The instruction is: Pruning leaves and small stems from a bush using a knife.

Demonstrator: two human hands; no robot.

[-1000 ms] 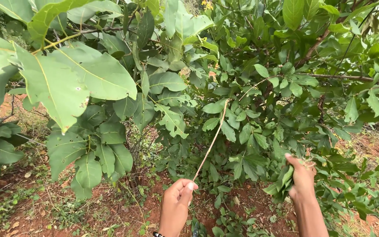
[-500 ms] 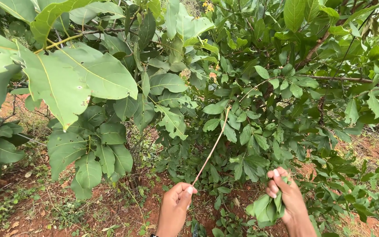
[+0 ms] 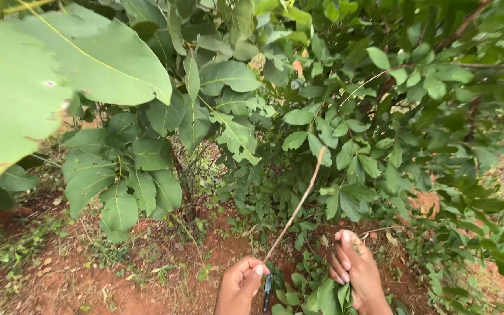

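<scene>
Lowered since before: right hand [image 3: 357,271], fingers curled around plucked leaves [image 3: 329,294]. Left hand [image 3: 239,286] fingers pinching bare twig [image 3: 298,204] rising beyond them.

Your left hand [image 3: 238,287] is closed around the lower end of a thin bare twig [image 3: 296,205], thumb pressed on top. The twig slants up and to the right into the bush [image 3: 357,122], its tip among small green leaves. Your right hand [image 3: 354,269] sits just beside the left, fingers curled over a bunch of leaves [image 3: 328,296] low in the frame. A dark tool [image 3: 268,289] shows between your hands, too small to tell its kind. Big broad leaves [image 3: 88,64] hang at upper left, close to the camera. Below lies red soil [image 3: 118,280] with scattered weeds.
</scene>
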